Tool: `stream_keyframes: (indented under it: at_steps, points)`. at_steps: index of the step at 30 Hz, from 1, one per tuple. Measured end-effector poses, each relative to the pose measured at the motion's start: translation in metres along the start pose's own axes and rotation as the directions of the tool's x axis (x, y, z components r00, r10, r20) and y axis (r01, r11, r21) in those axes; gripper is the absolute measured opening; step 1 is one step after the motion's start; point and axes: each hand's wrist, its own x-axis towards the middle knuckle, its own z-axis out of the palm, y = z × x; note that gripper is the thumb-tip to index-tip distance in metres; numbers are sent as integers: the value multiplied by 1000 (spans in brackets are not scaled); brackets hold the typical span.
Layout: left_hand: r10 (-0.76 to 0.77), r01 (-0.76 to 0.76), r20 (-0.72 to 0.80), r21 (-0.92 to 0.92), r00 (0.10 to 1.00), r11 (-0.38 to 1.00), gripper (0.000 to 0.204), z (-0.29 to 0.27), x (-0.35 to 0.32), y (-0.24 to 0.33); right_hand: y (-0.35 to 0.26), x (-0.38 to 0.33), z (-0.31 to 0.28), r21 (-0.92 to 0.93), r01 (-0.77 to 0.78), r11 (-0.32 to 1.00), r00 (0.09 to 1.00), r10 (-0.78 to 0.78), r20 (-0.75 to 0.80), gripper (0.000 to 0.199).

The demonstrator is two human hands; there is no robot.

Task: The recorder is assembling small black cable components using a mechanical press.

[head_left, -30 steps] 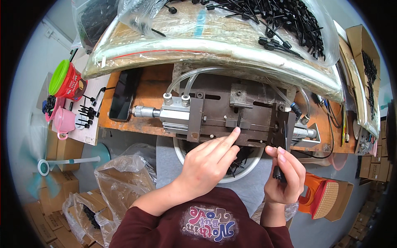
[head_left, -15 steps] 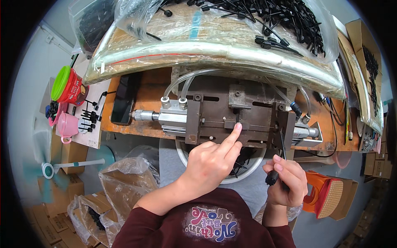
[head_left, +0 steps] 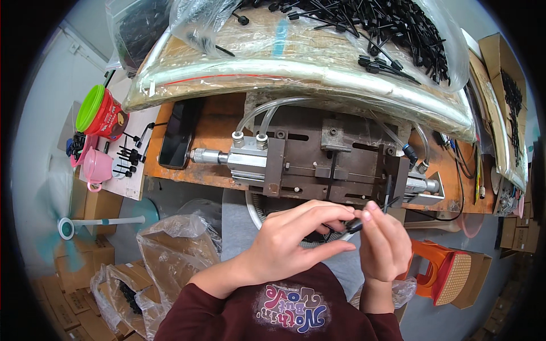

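Here, just below the middle of the frame, I see a small black plastic part (head_left: 354,226) pinched between two hands that meet fingertip to fingertip. The left hand (head_left: 290,244) comes in from the lower centre, its fingers curled closed around the part's near end. The right hand (head_left: 387,244) sits just to its right, thumb and forefinger closed on the same part, with a thin black stem (head_left: 387,193) rising from that grip. I cannot tell exactly how the part is shaped, as the fingers hide most of it.

Directly above the hands, at the centre of the frame, stands a grey metal press fixture (head_left: 318,165) with clear hoses (head_left: 267,111) looping from its top, bolted to an orange wooden bench (head_left: 222,122). Behind it, across the upper frame, a clear plastic sheet (head_left: 296,68) holds a heap of black plastic pieces (head_left: 375,28). A black phone (head_left: 177,136) lies on the bench at centre left. Further left are a red tub with a green lid (head_left: 99,113) and a pink cup (head_left: 96,167). An orange stool (head_left: 449,273) stands at lower right.
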Motion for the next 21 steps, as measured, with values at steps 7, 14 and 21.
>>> stream_keyframes:
  at_steps: [7, 14, 21]
  points:
    - [190, -173, -35, 273, 981, 946, 31, -10, 0, 6, -5, 6, 6, 138, -48, 989, 999, 45, 27, 31]
    - [195, -176, 18, 510, 981, 842, 28, -6, -7, -23, -6, 0, -5, 356, -260, 897, 962, 274, 12, 45]
    - [208, -272, 185, 787, 960, 554, 23, 7, -3, -36, -4, -3, -3, 445, -271, 853, 949, 313, -21, 44]
